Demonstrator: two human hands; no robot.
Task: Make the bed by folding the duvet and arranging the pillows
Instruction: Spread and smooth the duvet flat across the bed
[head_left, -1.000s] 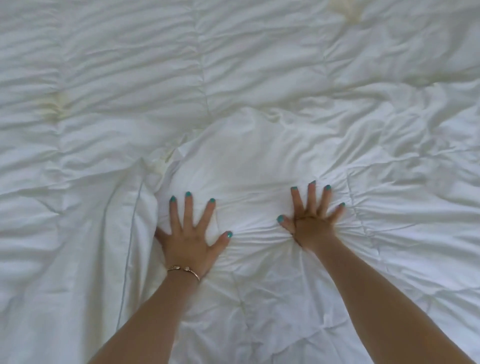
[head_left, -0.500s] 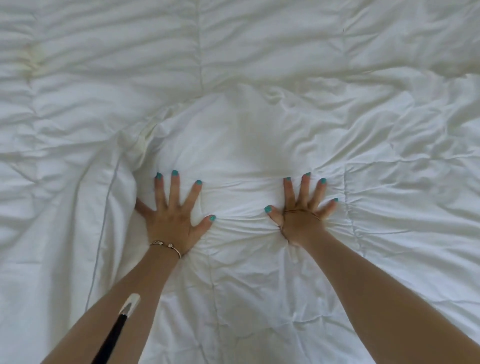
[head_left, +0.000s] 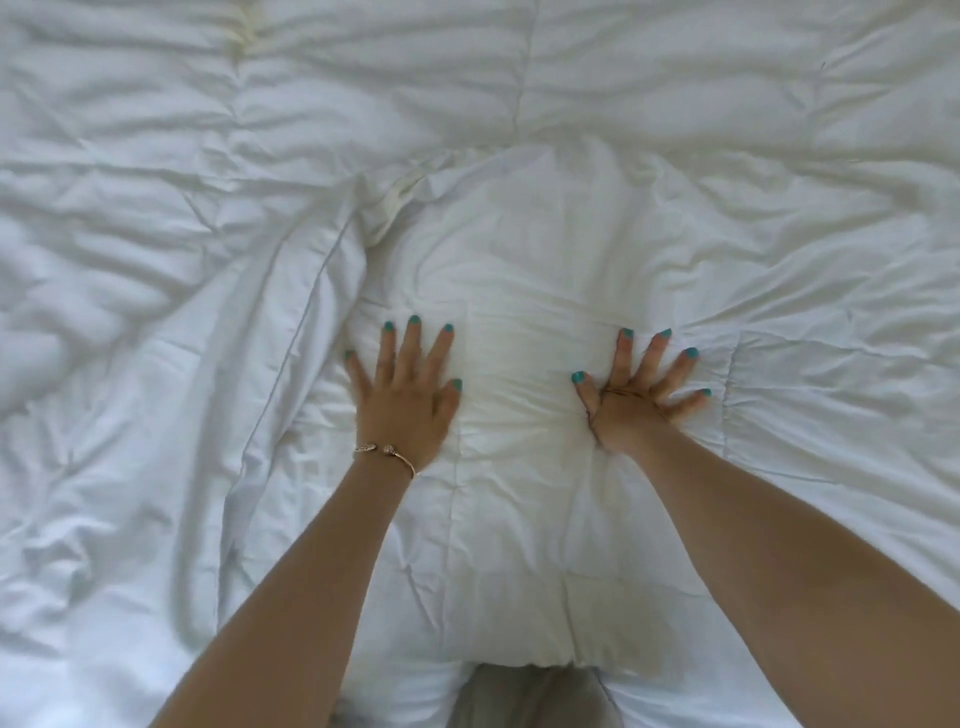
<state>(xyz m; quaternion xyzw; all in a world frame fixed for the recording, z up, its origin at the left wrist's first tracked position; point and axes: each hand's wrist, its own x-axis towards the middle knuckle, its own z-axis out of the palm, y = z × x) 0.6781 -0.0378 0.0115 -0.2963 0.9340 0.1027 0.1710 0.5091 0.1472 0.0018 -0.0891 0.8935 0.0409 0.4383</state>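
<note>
Where the lower edge of the view meets the bed, a strip of grey cloth shows just below the near border of the white duvet, and from either side of it two bare forearms reach forward over the bedding. Beyond that border the duvet is doubled over itself into a padded mound that runs up the middle, with a seamed edge slanting along its left side.

On the left wrist sits a thin metal bangle. Past it, the left hand lies palm down on the mound, fingers straight and slightly fanned, thumb out to the right, pressing flat on the cloth and gripping nothing; the seamed edge passes just beside its little finger. Well apart to the right, the right hand also rests palm down on the same mound, its fingers spread wide, their tips dug lightly into the fabric, so that small creases radiate from under the palm. A thin cord or band crosses the back of this hand. Both sets of nails are painted teal. Between the two hands the duvet lies in shallow crosswise folds.

Farther on, beyond the fingertips, the mound rises to a rounded fold, then gives way to the flatter quilted layer of the duvet, rumpled on both sides, which fills the view to its top edge, with a faint yellowish mark near the upper left.
</note>
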